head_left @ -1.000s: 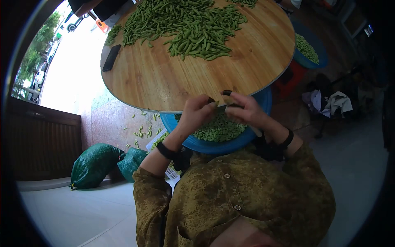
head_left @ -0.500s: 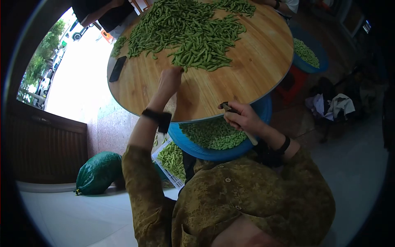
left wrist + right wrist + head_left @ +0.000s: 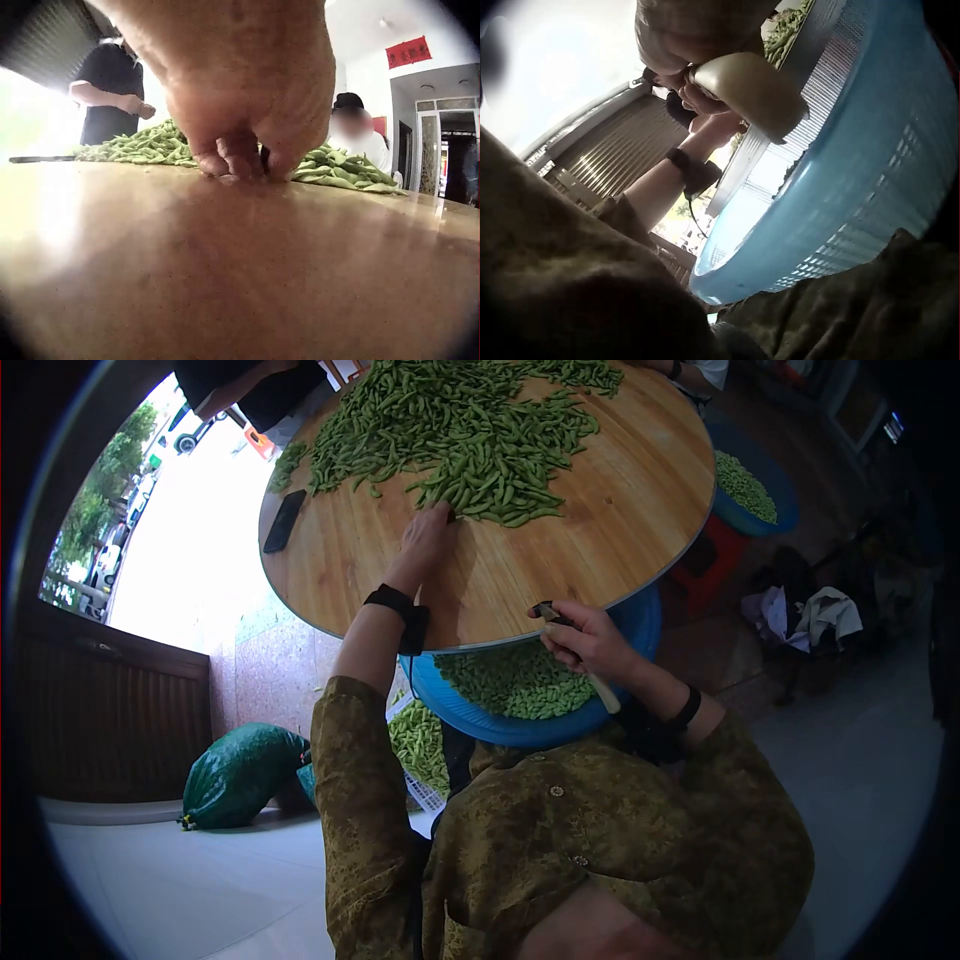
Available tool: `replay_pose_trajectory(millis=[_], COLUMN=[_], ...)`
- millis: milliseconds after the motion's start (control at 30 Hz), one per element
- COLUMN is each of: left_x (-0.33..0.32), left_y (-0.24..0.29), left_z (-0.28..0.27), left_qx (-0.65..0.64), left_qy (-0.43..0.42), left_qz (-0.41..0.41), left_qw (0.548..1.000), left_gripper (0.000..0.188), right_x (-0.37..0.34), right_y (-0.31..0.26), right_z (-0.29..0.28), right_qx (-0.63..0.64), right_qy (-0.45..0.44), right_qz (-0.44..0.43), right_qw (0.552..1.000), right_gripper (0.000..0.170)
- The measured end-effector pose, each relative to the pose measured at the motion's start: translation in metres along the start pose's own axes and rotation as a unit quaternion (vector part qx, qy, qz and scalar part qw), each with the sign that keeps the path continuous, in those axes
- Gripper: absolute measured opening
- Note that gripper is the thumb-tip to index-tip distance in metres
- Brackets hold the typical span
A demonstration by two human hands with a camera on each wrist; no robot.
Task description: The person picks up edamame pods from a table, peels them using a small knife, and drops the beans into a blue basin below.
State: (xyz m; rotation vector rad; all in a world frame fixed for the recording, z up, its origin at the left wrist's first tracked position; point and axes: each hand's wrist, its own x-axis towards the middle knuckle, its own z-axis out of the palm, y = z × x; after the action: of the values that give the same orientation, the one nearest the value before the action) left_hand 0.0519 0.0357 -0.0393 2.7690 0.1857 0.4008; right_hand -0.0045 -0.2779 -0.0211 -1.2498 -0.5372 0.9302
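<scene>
A heap of green soybean pods (image 3: 500, 480) lies on the round wooden table (image 3: 600, 550). At the heap's near edge, my left hand (image 3: 427, 542) reaches down with bent fingers. In the left wrist view its fingertips (image 3: 241, 166) meet the tabletop; I cannot tell whether they pinch a pod. My right hand (image 3: 597, 642) grips a tool with a pale handle (image 3: 606, 695) by the table's near edge, a dark cover on its thumb. The handle end (image 3: 754, 96) juts from the fist in the right wrist view. Below sits a blue basket (image 3: 470, 727) of shelled green beans (image 3: 530, 685).
A white crate of pods (image 3: 420, 745) and a green sack (image 3: 240, 775) stand on the floor at left. A black phone (image 3: 285, 522) lies on the table's left side. Another basin of beans (image 3: 745, 490) is at right. Two people (image 3: 112, 94) are across the table.
My left hand has left my right hand above the basket and reached forward to the pod heap, then shifted slightly right along its edge. The right hand stays near the table edge, holding the tool.
</scene>
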Motion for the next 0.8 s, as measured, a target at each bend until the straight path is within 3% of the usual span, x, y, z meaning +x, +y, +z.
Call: replay_pose_trajectory(millis=[133,200,233,300,333,400,433,533,667,800], left_x=[-0.005,-0.026,-0.041,-0.075,-0.088,-0.108,-0.115,-0.126,-0.131,-0.133], left_y=[0.005,0.028,0.045,0.079,0.086,0.098,0.103,0.113,0.112,0.112], left_z=[0.012,-0.007,-0.021,-0.044,-0.042,-0.036,-0.036,-0.032,-0.023,-0.021], left_qx=[0.052,-0.194,-0.194,-0.449,-0.449,-0.558,-0.559,-0.614,-0.627,-0.602], left_qy=[0.035,-0.047,-0.051,-0.151,-0.155,-0.158,-0.159,-0.138,-0.13,-0.115], left_qz=[0.003,-0.017,-0.017,-0.113,-0.113,-0.117,-0.12,-0.187,-0.172,-0.141], left_qw=[0.998,0.98,0.98,0.874,0.873,0.806,0.805,0.754,0.748,0.778], left_gripper=[0.028,0.025,0.025,0.018,0.018,0.012,0.012,0.012,0.018,0.014], right_x=[0.005,0.007,0.009,0.009,0.009,0.01,0.012,0.011,0.008,0.005], right_y=[-0.008,-0.011,-0.013,-0.015,-0.014,-0.01,-0.003,0.002,0.001,-0.004], right_z=[0.005,0.003,0.002,0.003,0.005,0.007,0.006,0.005,0.009,0.013], right_qx=[0.046,0.061,0.081,0.104,0.095,0.085,0.07,0.051,0.068,0.084], right_qy=[0.023,0.04,0.049,0.063,0.052,0.042,0.019,-0.012,-0.017,-0.015], right_qz=[0.011,-0.003,-0.014,-0.024,-0.032,-0.037,-0.022,-0.01,-0.017,-0.02], right_qw=[0.999,0.997,0.995,0.992,0.994,0.995,0.997,0.999,0.997,0.996], right_gripper=[0.03,0.029,0.031,0.034,0.031,0.029,0.029,0.029,0.037,0.042])
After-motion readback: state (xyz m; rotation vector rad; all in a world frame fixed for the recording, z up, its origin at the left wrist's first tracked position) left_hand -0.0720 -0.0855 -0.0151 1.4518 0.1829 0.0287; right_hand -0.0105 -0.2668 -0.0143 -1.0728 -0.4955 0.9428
